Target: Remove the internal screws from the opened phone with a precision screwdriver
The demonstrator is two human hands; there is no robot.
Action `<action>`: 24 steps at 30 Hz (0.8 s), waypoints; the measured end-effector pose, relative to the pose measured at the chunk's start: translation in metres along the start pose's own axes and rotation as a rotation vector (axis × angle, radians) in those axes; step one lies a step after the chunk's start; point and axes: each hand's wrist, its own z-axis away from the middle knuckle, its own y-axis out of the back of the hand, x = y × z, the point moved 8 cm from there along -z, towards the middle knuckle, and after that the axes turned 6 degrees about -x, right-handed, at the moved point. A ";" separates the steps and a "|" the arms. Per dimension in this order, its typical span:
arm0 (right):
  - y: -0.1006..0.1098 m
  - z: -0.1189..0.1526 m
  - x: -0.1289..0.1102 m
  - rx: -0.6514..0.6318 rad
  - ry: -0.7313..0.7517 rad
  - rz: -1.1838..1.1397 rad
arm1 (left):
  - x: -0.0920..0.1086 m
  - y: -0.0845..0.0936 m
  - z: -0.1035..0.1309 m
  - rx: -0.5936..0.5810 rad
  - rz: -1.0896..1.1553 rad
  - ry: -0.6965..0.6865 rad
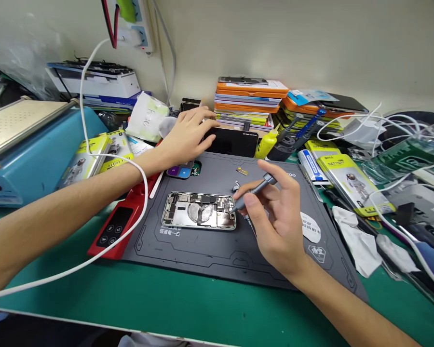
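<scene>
An opened phone [199, 211] lies on the dark grey mat [202, 246], its inner parts and a round coil showing. My right hand [277, 212] holds a grey screwdriver [253, 193] between thumb and fingers, its tip at the right end of the phone. My left hand [193, 130] is stretched out past the back of the mat, fingers apart, near a black screen [233, 142] that leans at the back. Nothing shows in its grasp. Small metal parts [236, 186] and a small yellowish piece [242, 171] lie behind the phone.
A red device [115, 231] borders the mat at left, and a white cable [144, 193] arches across my left forearm. Behind stand stacked orange cases [251, 89], a yellow bottle [266, 143] and a tool holder [284, 147]. Battery packs [354, 185] lie at right.
</scene>
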 end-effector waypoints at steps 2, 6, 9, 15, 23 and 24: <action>-0.002 0.001 0.000 -0.026 0.031 0.044 | 0.014 0.007 0.011 0.025 0.000 -0.027; -0.015 0.008 -0.005 -0.144 0.200 0.157 | 0.042 0.013 0.032 0.045 -0.014 -0.094; -0.022 0.011 -0.004 -0.186 0.260 0.202 | 0.052 0.009 0.040 0.029 -0.011 -0.124; -0.023 0.007 -0.004 -0.174 0.245 0.210 | 0.049 0.001 0.042 0.000 0.011 -0.105; -0.023 0.006 0.001 -0.186 0.176 0.228 | 0.048 -0.004 0.042 -0.046 0.051 -0.096; -0.023 0.005 0.000 -0.191 0.178 0.232 | 0.048 -0.004 0.042 -0.050 0.054 -0.097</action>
